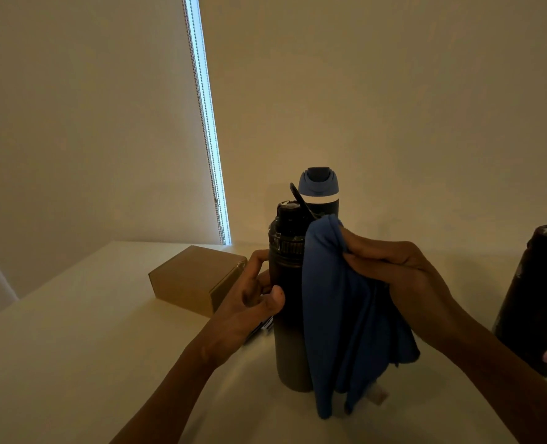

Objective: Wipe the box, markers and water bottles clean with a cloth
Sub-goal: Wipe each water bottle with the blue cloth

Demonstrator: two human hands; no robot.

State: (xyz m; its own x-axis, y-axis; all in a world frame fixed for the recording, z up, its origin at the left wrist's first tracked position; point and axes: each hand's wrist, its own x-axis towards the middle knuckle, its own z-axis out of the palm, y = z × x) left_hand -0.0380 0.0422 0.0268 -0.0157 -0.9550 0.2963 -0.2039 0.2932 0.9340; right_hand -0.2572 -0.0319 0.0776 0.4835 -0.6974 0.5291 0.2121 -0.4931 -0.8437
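A tall black water bottle (287, 315) stands upright on the white table (73, 363). My left hand (249, 299) grips its left side, thumb in front. My right hand (400, 274) holds a blue cloth (339, 315) against the bottle's right side; the cloth hangs down to the table. Behind it stands a second bottle with a light blue lid (319, 187). A third black bottle with coloured stickers (535, 299) stands at the right edge. A closed cardboard box (192, 280) lies to the left. A marker (261, 330) shows partly under my left hand.
A wall rises close behind the table, with a bright window strip and bead chain (208, 129) at the blind's edge. A small pale object (379, 394) peeks out beneath the cloth. Bare tabletop stretches to the front left.
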